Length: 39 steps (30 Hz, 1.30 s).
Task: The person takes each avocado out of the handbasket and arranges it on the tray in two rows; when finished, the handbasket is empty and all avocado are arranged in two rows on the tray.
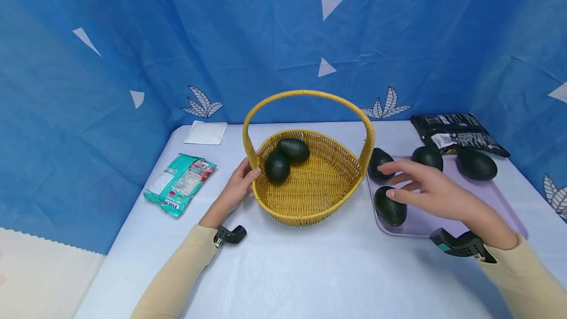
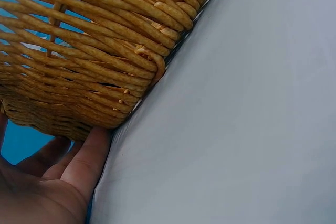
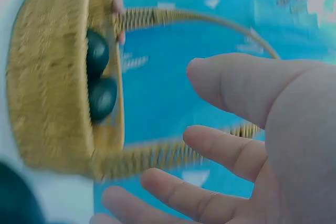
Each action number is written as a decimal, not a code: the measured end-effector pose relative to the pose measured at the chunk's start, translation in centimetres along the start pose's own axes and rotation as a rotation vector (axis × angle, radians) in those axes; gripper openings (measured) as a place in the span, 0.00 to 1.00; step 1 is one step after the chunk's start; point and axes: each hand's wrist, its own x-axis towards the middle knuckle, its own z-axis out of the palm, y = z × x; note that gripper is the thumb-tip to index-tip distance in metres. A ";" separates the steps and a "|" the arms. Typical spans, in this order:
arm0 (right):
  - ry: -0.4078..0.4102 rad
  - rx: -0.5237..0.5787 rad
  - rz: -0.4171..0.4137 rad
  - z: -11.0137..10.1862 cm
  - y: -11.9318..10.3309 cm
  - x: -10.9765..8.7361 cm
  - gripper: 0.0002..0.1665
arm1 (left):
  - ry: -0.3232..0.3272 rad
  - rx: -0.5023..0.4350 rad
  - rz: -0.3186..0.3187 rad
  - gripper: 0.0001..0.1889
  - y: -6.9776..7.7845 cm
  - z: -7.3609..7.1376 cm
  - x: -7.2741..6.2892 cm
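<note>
A yellow woven basket with a tall arched handle stands mid-table. Two dark green avocados, one in front of the other, lie in its left half. My left hand holds the basket's left side by the handle base, thumb at the rim and fingers against the outer weave. Over a lavender tray on the right hovers my right hand, fingers spread and nothing in them. Several avocados lie on that tray, the nearest just below my right thumb.
Left of the basket lie a teal snack packet and a flat white packet. A black packet lies behind the tray. Blue printed cloth hangs along the table's back and sides.
</note>
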 end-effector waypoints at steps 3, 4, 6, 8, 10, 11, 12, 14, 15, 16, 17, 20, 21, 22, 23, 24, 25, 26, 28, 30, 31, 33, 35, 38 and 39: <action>-0.042 0.013 -0.079 0.1 -1.6 1.3 0.29 | 0.002 -0.002 0.000 0.31 0.1 0.0 0.1; -0.057 0.015 -0.096 0.3 -2.1 1.8 0.29 | 0.001 -0.007 -0.001 0.31 0.1 0.0 0.1; -0.093 0.031 -0.120 0.6 -3.1 2.9 0.29 | 0.005 -0.009 -0.004 0.31 0.2 0.0 0.1; -0.119 0.037 -0.139 1.2 -3.7 4.1 0.29 | 0.004 -0.010 -0.007 0.30 0.3 0.1 0.1; -0.138 0.046 -0.143 1.8 -4.3 5.3 0.30 | 0.003 -0.009 -0.009 0.31 0.3 0.1 0.1; -0.146 0.048 -0.141 2.1 -4.5 6.0 0.30 | 0.002 -0.008 -0.009 0.31 0.3 0.1 0.1; -0.153 0.047 -0.139 2.4 -4.8 6.6 0.31 | 0.000 -0.006 -0.007 0.31 0.2 0.1 0.1; -0.168 0.049 -0.132 3.1 -5.2 8.1 0.32 | -0.006 -0.010 -0.005 0.31 0.2 0.1 0.1; -0.175 0.050 -0.126 3.4 -5.4 8.8 0.32 | -0.007 -0.014 -0.003 0.31 0.1 0.1 0.2; -0.182 0.050 -0.122 3.7 -5.6 9.5 0.33 | -0.009 -0.020 -0.003 0.31 0.1 0.1 0.1; -0.188 0.046 -0.119 3.9 -5.8 10.2 0.33 | -0.010 -0.021 -0.003 0.31 0.1 0.0 0.2; -0.228 0.051 -0.097 4.8 -6.3 12.3 0.34 | -0.013 -0.029 -0.001 0.31 0.0 0.0 0.1; -0.244 0.050 -0.092 5.2 -6.3 13.0 0.35 | -0.012 -0.028 -0.002 0.31 0.0 0.0 0.1; -0.262 0.051 -0.089 5.5 -6.3 13.7 0.36 | -0.013 -0.027 -0.002 0.31 0.0 0.0 0.1; -0.282 0.056 -0.078 5.9 -6.4 14.4 0.37 | -0.012 -0.027 -0.001 0.31 -0.1 -0.1 0.1; -0.302 0.061 -0.068 6.3 -6.4 15.1 0.38 | -0.013 -0.030 -0.001 0.31 -0.1 -0.1 0.1; -0.318 0.062 -0.060 6.8 -6.4 15.7 0.38 | -0.013 -0.030 -0.002 0.31 -0.1 -0.1 0.1; -0.333 0.061 -0.050 7.2 -6.4 16.2 0.39 | -0.012 -0.031 -0.002 0.31 -0.1 -0.2 0.1; -0.357 0.075 -0.015 8.1 -6.4 17.2 0.39 | -0.011 -0.030 -0.001 0.31 -0.2 -0.2 0.2; -0.371 0.084 0.011 9.0 -6.4 18.1 0.38 | -0.011 -0.026 0.000 0.31 -0.2 -0.1 0.2; -0.375 0.084 0.019 9.4 -6.4 18.4 0.39 | -0.010 -0.021 0.000 0.31 -0.2 -0.1 0.2; -0.377 0.085 0.025 10.0 -6.4 19.0 0.39 | -0.007 -0.017 -0.003 0.31 -0.1 0.0 0.2; -0.382 0.076 0.017 10.5 -6.4 19.5 0.40 | -0.003 -0.011 -0.007 0.31 0.0 0.1 0.1; -0.384 0.052 0.017 11.0 -6.6 20.0 0.41 | -0.002 -0.010 -0.011 0.31 0.0 0.1 0.1; -0.387 0.046 0.017 11.1 -6.7 20.2 0.42 | -0.003 -0.006 -0.009 0.31 0.1 0.0 0.1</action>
